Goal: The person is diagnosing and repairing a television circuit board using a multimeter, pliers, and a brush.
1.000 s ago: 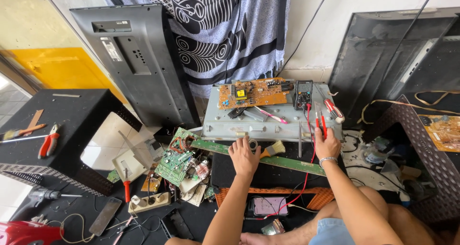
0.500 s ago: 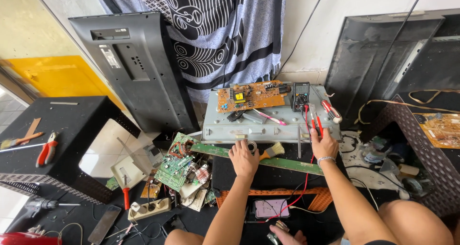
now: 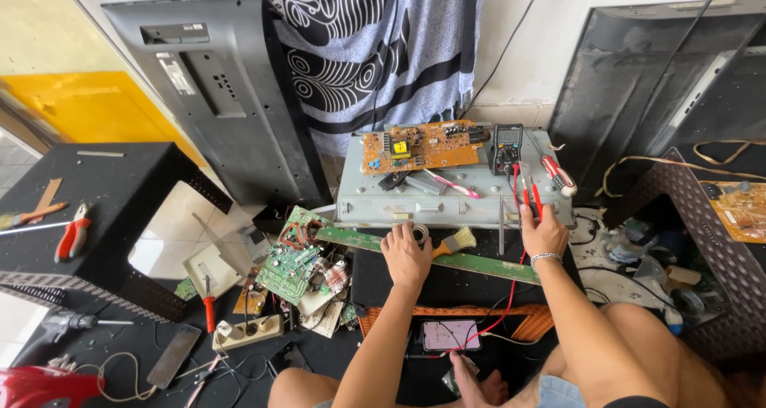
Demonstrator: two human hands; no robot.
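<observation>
Since 1 second ago our view has drifted slightly while our left hand (image 3: 405, 252) rests half-curled and empty by the brush (image 3: 452, 243), and our right hand (image 3: 542, 231) pinches the red probe (image 3: 533, 197) at 1 o'clock, just below the multimeter (image 3: 507, 147), ready for readings.

This is a small electronics repair workshop set up on the floor. Black TV back covers (image 3: 231, 97) lean against the wall at upper left and upper right. In the middle sits a grey metal chassis (image 3: 447, 197) carrying an orange circuit board (image 3: 419, 146) and a multimeter (image 3: 507, 146). Lower left, the floor is strewn with a green board (image 3: 289, 263), a power strip (image 3: 249, 332), screwdrivers and wires. Pliers (image 3: 73, 234) lie on a black stand at the left edge.
</observation>
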